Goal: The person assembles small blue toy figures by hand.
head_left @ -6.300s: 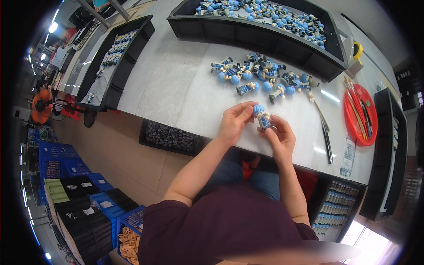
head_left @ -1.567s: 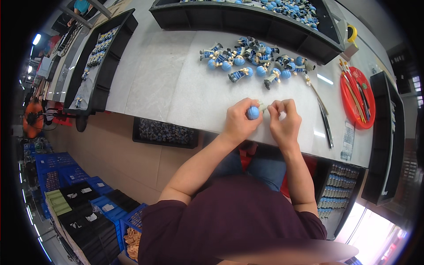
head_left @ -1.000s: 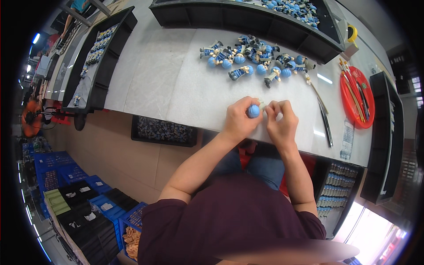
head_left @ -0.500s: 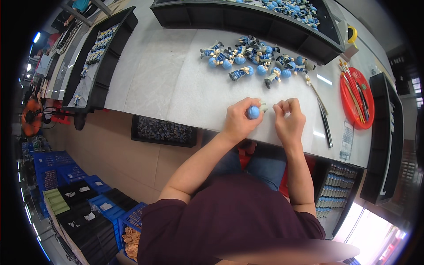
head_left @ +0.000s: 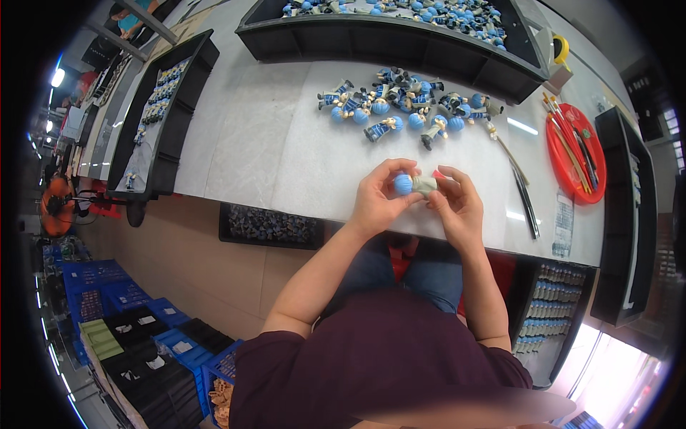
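Observation:
A small figurine (head_left: 423, 185) with a ribbed blue head and pale grey-green body lies sideways between my two hands over the near part of the table. My left hand (head_left: 379, 200) is closed round its head end. On its lower end, the thumb and fingers of my right hand (head_left: 459, 209) are pinched. A small red piece (head_left: 437, 174) shows by the right index fingertip; its kind is too small to tell. Just beyond my hands lies a loose pile of similar figurines (head_left: 382, 129), some in dark blue and some in grey clothes.
At the back stands a large black tray (head_left: 386, 46) full of figurines. A red oval dish (head_left: 597, 171) with brushes is at right, near thin tools (head_left: 525, 200) on the table. Black trays flank both sides (head_left: 171, 136). Below the edge, another tray (head_left: 539, 357) holds rows of figurines.
My right hand has moved in to meet the figurine and now pinches its lower end. The figurine has turned to show more of its body, and a red piece has come into sight.

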Demonstrator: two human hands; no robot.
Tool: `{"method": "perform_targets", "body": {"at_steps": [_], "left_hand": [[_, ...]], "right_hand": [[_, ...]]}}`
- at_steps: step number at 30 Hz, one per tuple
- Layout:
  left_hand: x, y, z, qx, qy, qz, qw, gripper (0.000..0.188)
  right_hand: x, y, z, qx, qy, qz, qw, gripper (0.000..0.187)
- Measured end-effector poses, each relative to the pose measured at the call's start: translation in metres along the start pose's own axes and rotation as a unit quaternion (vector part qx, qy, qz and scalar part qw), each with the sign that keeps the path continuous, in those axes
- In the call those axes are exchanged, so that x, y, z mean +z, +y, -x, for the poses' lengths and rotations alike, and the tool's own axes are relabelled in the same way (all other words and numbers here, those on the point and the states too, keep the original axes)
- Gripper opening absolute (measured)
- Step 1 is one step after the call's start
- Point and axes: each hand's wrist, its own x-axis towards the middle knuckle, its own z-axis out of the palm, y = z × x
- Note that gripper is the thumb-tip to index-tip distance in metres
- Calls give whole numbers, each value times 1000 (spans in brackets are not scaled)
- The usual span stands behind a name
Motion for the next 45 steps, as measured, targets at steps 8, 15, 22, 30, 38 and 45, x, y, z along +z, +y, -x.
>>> {"method": "perform_targets", "body": {"at_steps": [8,15,22,30,38,45], "left_hand": [[2,-3,-1,16,5,-18,1000,44],[1,-4,-1,7,-8,-15,1000,37],[3,-3,-2,46,-16,-42,998,36],[7,1,1,0,-47,-26,999,38],[7,2,3,4,-42,-42,998,38],[9,8,1,56,-28,-136,989,32]], "right_hand": [[-5,7,6,-33,48,-18,998,43],[-8,4,9,-52,57,10,997,41],[-13,5,11,-55,53,-1,997,41],[-13,8,10,-44,46,0,998,38],[-7,7,8,-11,28,-13,999,38],[-3,7,5,-48,42,14,998,40]]}}
